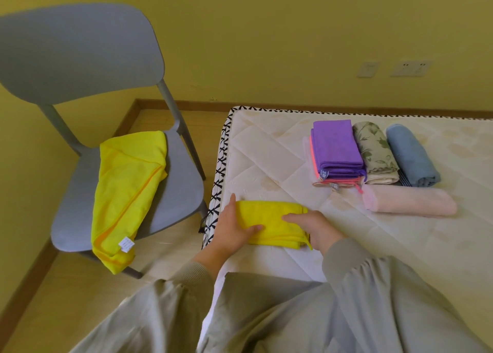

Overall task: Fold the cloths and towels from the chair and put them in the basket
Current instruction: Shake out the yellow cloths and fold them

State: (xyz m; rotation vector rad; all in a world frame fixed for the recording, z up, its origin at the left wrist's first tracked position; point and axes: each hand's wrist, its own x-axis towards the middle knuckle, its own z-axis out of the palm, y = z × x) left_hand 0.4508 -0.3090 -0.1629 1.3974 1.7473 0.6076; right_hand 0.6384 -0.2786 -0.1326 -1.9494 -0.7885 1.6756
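Note:
A folded yellow cloth point(272, 220) lies near the mattress's left front corner. My left hand point(234, 227) lies on its left end, thumb along the far edge and fingers flat across the top. My right hand point(312, 227) presses on its right end with fingers stretched toward the left. A second yellow cloth point(125, 190) with a white label hangs unfolded over the seat of the grey chair point(80, 59). No basket is in view.
On the quilted mattress point(400, 246) sit folded pieces: a purple and pink stack point(336, 150), a floral roll point(374, 152), a blue roll point(410, 155) and a pink towel point(408, 202). Wooden floor lies between chair and mattress.

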